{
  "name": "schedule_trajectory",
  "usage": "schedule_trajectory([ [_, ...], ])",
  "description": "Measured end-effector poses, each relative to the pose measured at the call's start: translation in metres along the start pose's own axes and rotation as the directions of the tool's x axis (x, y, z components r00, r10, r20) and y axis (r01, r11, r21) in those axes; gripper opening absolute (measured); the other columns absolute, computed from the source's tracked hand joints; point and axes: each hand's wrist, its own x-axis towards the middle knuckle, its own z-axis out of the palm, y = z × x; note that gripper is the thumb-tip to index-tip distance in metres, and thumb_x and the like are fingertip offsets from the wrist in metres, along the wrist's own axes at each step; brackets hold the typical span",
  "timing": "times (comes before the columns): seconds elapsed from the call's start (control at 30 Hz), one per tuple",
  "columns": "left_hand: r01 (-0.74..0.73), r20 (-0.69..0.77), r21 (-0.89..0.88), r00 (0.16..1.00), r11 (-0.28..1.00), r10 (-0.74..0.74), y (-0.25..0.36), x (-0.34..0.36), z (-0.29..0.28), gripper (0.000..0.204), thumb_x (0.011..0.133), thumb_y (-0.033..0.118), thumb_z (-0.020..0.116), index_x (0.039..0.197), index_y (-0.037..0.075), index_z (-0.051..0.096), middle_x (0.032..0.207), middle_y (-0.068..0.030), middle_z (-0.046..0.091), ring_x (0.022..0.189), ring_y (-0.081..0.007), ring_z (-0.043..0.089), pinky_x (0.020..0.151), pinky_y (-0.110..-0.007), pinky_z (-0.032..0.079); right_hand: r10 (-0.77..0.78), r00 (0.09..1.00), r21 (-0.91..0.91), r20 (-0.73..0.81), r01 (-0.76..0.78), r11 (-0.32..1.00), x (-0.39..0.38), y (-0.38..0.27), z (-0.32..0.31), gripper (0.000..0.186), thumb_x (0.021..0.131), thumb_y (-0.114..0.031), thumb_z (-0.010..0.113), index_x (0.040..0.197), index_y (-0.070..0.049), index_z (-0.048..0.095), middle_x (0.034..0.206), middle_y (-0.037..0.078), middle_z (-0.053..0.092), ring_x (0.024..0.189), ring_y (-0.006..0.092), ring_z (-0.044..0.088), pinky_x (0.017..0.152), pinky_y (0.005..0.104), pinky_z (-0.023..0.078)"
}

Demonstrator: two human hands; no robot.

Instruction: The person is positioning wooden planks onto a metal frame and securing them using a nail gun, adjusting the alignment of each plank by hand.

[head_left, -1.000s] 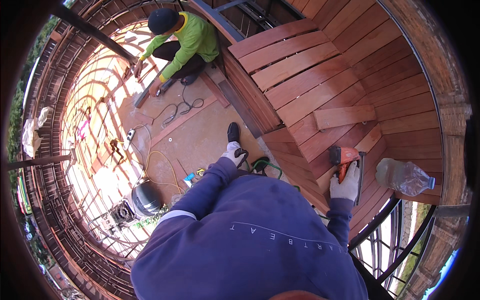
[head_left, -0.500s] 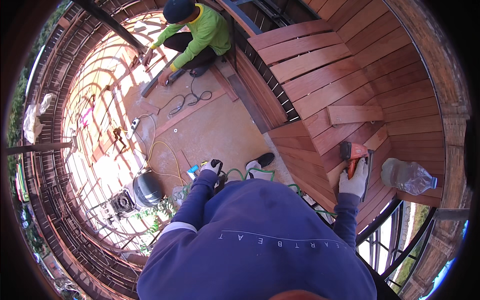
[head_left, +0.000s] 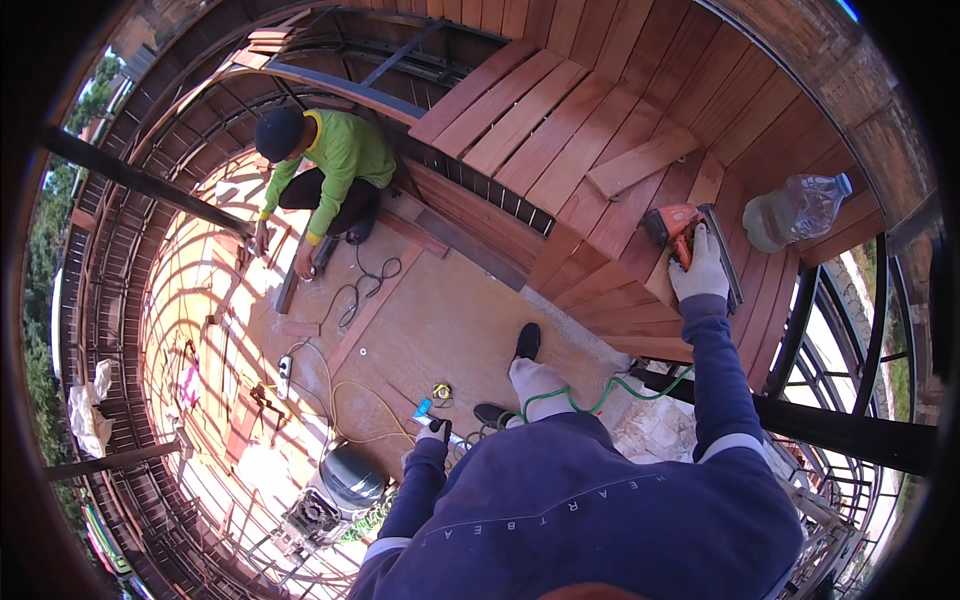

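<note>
My right hand (head_left: pixel 703 268), in a white glove, grips an orange and black nail gun (head_left: pixel 672 224) at the end of the slatted wooden bench (head_left: pixel 560 115). A green air hose (head_left: pixel 630 393) runs behind my legs toward that side. Beside the nail gun stands a large clear plastic bottle (head_left: pixel 785 215), partly filled. A loose short board (head_left: pixel 642 165) lies across the bench slats. My left hand (head_left: pixel 432 436), also gloved, is low by my left side, closed around a dark-handled thing I cannot make out. Near it are a bright blue object (head_left: pixel 424 408) and, on the floor, a yellow tape measure (head_left: pixel 442 391).
A co-worker (head_left: pixel 345 160) in a green top crouches at the far left, hands on a dark metal bar (head_left: pixel 288 292). Cables, a power strip (head_left: pixel 285 376), loose boards and a black air compressor (head_left: pixel 352 475) occupy the floor. A dark beam (head_left: pixel 850 432) crosses at right.
My view and body have turned, and more floor shows by my feet. The tape measure shows more fully. My right hand still holds the nail gun at the bench; the co-worker stays crouched.
</note>
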Motion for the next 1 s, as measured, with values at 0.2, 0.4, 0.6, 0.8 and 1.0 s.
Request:
schedule_trajectory([
  [0.2,-0.126,-0.074,-0.009,0.989,0.992,0.125,0.102,-0.012,-0.053,0.028,0.092,0.034,0.064,0.111,0.016,0.073,0.102,-0.0170,0.073,0.101,-0.0326,0.070,0.086,-0.040,0.054,0.088,0.994,-0.033,0.064,-0.086,0.996,0.001,-0.012,-0.015,0.074,0.078,-0.031,0.074,0.142,-0.005,0.048,0.136,0.020,0.053,0.112,0.0357,0.063,0.090,0.0426,0.056],
  [0.4,-0.678,-0.394,0.098,0.646,0.728,0.654,0.287,0.010,-0.151,0.034,0.090,0.016,0.066,0.122,0.004,0.065,0.116,-0.0175,0.067,0.107,-0.0343,0.065,0.094,-0.041,0.050,0.081,0.993,-0.043,0.080,-0.078,0.996,0.007,-0.015,-0.014,0.077,0.075,-0.026,0.076,0.143,-0.003,0.046,0.135,0.021,0.054,0.115,0.0368,0.062,0.091,0.0421,0.055],
  [0.6,-0.824,-0.342,0.466,0.166,0.321,0.925,0.519,0.035,-0.201,0.048,0.088,0.019,0.068,0.133,0.006,0.057,0.129,-0.0175,0.061,0.120,-0.0361,0.056,0.104,-0.046,0.042,0.114,0.988,-0.027,0.103,-0.112,0.993,0.015,-0.015,-0.020,0.081,0.072,-0.023,0.077,0.144,-0.002,0.047,0.133,0.026,0.055,0.115,0.0403,0.061,0.092,0.0445,0.054],
  [0.8,-0.740,0.224,0.671,0.134,-0.053,0.965,0.650,0.089,-0.166,0.065,0.094,0.032,0.060,0.150,0.006,0.039,0.155,-0.0178,0.038,0.145,-0.0348,0.032,0.122,-0.047,0.020,0.159,0.981,0.033,0.111,-0.163,0.986,0.028,-0.016,-0.020,0.082,0.070,-0.023,0.079,0.143,-0.001,0.048,0.130,0.029,0.056,0.112,0.0420,0.063,0.087,0.0447,0.055],
  [1.0,-0.748,0.333,0.657,0.172,-0.097,0.927,0.674,0.099,-0.159,0.070,0.095,0.038,0.056,0.154,0.007,0.034,0.160,-0.0164,0.031,0.150,-0.0339,0.024,0.124,-0.049,0.012,0.158,0.978,0.006,0.137,-0.160,0.987,0.033,-0.013,-0.014,0.081,0.071,-0.023,0.080,0.141,0.002,0.049,0.128,0.031,0.057,0.102,0.0437,0.066,0.082,0.0452,0.056],
])
